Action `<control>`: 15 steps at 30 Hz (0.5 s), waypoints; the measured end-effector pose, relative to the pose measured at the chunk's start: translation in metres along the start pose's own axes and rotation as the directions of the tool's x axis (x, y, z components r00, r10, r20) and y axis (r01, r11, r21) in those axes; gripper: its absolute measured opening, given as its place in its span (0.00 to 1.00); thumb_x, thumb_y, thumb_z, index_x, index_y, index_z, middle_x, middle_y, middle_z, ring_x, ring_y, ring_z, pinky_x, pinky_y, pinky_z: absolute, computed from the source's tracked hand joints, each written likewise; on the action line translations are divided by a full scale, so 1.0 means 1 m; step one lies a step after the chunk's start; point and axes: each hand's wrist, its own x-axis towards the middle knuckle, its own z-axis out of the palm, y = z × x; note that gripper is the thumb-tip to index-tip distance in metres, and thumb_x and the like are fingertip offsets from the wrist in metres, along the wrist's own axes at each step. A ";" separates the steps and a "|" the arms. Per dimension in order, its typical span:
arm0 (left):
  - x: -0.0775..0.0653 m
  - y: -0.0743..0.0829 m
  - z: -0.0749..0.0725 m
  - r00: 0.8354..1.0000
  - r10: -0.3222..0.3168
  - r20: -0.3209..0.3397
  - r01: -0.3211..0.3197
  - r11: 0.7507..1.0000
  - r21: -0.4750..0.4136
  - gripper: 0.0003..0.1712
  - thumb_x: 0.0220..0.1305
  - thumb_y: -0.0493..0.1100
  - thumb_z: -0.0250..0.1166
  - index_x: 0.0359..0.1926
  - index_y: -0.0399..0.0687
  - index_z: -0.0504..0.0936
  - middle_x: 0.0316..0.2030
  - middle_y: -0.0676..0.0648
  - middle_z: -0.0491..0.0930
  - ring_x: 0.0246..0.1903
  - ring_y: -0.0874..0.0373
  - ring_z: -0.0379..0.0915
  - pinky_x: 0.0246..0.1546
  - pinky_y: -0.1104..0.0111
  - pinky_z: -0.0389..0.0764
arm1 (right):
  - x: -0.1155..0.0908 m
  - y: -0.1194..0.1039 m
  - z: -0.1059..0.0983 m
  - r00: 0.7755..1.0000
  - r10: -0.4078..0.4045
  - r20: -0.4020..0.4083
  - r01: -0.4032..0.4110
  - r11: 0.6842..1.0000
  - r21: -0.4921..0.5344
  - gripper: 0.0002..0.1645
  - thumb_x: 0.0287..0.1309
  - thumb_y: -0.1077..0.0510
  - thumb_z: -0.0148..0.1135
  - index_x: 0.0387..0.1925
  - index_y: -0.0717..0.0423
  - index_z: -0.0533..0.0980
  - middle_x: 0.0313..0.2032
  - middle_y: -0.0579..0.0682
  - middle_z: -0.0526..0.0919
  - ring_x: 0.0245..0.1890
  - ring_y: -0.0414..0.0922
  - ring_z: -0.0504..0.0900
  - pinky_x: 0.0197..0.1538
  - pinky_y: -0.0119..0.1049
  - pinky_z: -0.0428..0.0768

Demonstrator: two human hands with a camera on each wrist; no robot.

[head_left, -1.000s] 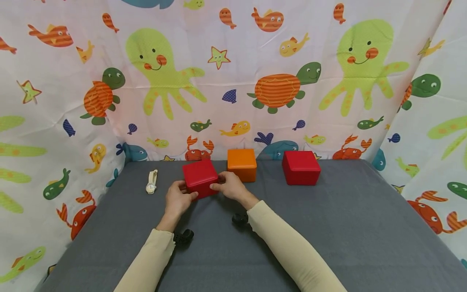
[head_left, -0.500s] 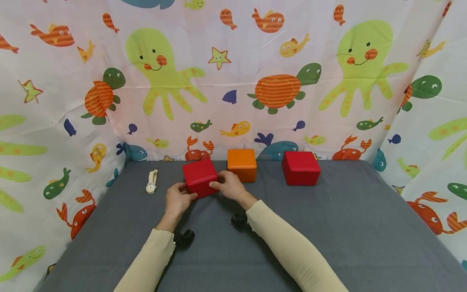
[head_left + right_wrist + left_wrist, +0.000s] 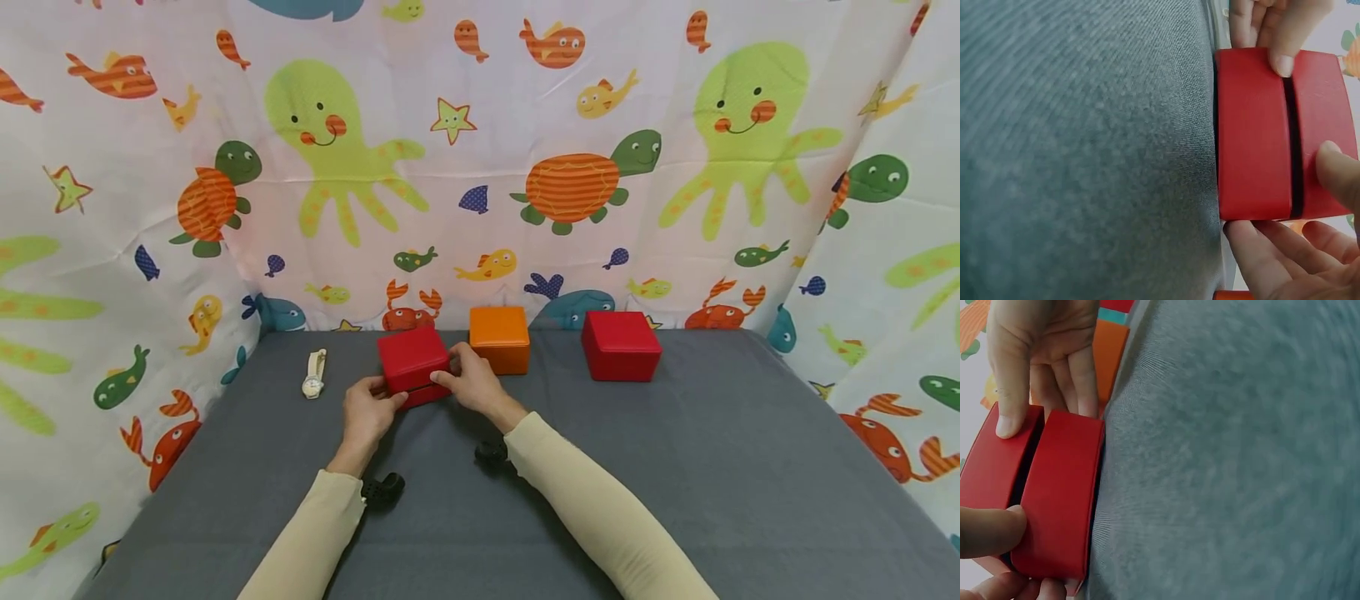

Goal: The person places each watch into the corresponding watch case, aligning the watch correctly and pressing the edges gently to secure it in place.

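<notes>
A red box (image 3: 414,355) stands on the grey cloth at the back left, between my two hands. Its lid (image 3: 1325,106) is slightly raised along the front, with a dark gap above the base (image 3: 1252,134). My left hand (image 3: 367,410) grips the box's left side, its thumb (image 3: 991,531) at the gap. From the right side my right hand (image 3: 477,382) holds it, the thumb (image 3: 1338,172) on the front of the lid and the other fingers low along the side. The box's inside is hidden.
An orange box (image 3: 500,340) stands close behind my right hand. Farther right is another red box (image 3: 621,346). A cream-strapped wristwatch (image 3: 314,373) lies left of my left hand. A sea-animal print curtain (image 3: 480,167) hangs along the back and sides.
The lid of the red box has risen slightly, and a dark gap now shows along its front. Both hands have kept almost the same place.
</notes>
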 end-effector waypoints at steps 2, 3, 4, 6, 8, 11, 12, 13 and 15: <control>0.000 -0.001 0.000 1.000 0.003 -0.006 -0.003 1.000 0.017 0.29 0.53 0.35 0.70 0.55 0.28 0.74 0.49 0.31 0.77 0.47 0.41 0.77 0.46 0.54 0.79 | 0.000 0.001 0.001 1.000 -0.001 0.011 0.001 1.000 -0.007 0.29 0.60 0.47 0.63 0.58 0.55 0.67 0.44 0.52 0.82 0.37 0.44 0.80 0.39 0.38 0.79; 0.000 -0.002 0.000 1.000 0.003 -0.006 -0.003 1.000 0.023 0.29 0.53 0.36 0.70 0.55 0.28 0.74 0.49 0.31 0.77 0.47 0.41 0.77 0.46 0.54 0.79 | 0.000 0.001 0.001 1.000 -0.003 0.018 0.003 1.000 -0.017 0.30 0.60 0.48 0.63 0.59 0.55 0.66 0.46 0.53 0.82 0.39 0.44 0.80 0.41 0.38 0.79; 0.000 -0.003 0.000 1.000 0.001 -0.005 -0.001 1.000 0.026 0.29 0.52 0.36 0.71 0.55 0.29 0.73 0.49 0.31 0.77 0.47 0.41 0.77 0.46 0.54 0.79 | 0.000 0.001 0.002 1.000 -0.008 0.026 0.009 1.000 -0.029 0.31 0.60 0.48 0.64 0.60 0.56 0.65 0.47 0.53 0.81 0.41 0.45 0.80 0.42 0.38 0.79; 0.001 -0.005 0.000 1.000 0.002 -0.001 -0.002 1.000 0.027 0.29 0.53 0.36 0.71 0.55 0.29 0.73 0.49 0.31 0.77 0.47 0.41 0.77 0.46 0.54 0.79 | 0.000 0.001 0.003 0.999 -0.033 0.041 0.035 0.998 -0.061 0.34 0.59 0.51 0.65 0.62 0.56 0.63 0.51 0.54 0.79 0.44 0.46 0.79 0.45 0.39 0.79; 0.001 -0.006 -0.001 1.000 -0.002 0.005 0.002 1.000 0.024 0.29 0.52 0.36 0.71 0.55 0.29 0.73 0.49 0.32 0.77 0.47 0.42 0.78 0.47 0.54 0.79 | 0.000 -0.001 0.003 0.996 -0.071 0.053 0.077 0.989 -0.124 0.39 0.57 0.53 0.67 0.65 0.57 0.60 0.54 0.55 0.75 0.48 0.48 0.76 0.49 0.41 0.78; 0.002 -0.007 -0.001 1.000 -0.001 0.013 0.001 1.000 0.022 0.30 0.52 0.36 0.71 0.55 0.29 0.73 0.49 0.31 0.77 0.47 0.42 0.78 0.47 0.54 0.79 | 0.000 -0.006 0.003 0.988 -0.143 0.054 0.152 0.953 -0.263 0.46 0.55 0.54 0.69 0.69 0.54 0.55 0.60 0.56 0.67 0.51 0.50 0.73 0.54 0.43 0.76; 0.003 -0.007 -0.001 1.000 -0.003 0.014 0.003 1.000 0.021 0.30 0.52 0.36 0.71 0.55 0.29 0.73 0.49 0.31 0.77 0.47 0.42 0.78 0.47 0.54 0.79 | 0.001 -0.007 0.002 0.984 -0.166 0.057 0.175 0.934 -0.312 0.47 0.54 0.54 0.70 0.70 0.53 0.54 0.62 0.56 0.65 0.51 0.50 0.73 0.54 0.44 0.76; 0.003 -0.007 -0.002 1.000 -0.003 0.015 0.003 1.000 0.019 0.30 0.52 0.36 0.72 0.55 0.30 0.73 0.49 0.32 0.77 0.47 0.42 0.77 0.47 0.54 0.79 | 0.001 -0.009 0.002 0.980 -0.191 0.064 0.201 0.914 -0.352 0.48 0.54 0.54 0.70 0.70 0.51 0.54 0.63 0.56 0.62 0.51 0.51 0.74 0.55 0.44 0.76; 0.003 -0.006 -0.002 1.000 -0.004 0.015 0.004 1.000 0.015 0.30 0.52 0.36 0.71 0.55 0.30 0.73 0.49 0.32 0.77 0.47 0.42 0.77 0.47 0.54 0.78 | 0.002 -0.012 0.000 0.965 -0.243 0.094 0.259 0.865 -0.429 0.47 0.54 0.53 0.70 0.71 0.49 0.54 0.66 0.55 0.59 0.49 0.51 0.76 0.54 0.43 0.77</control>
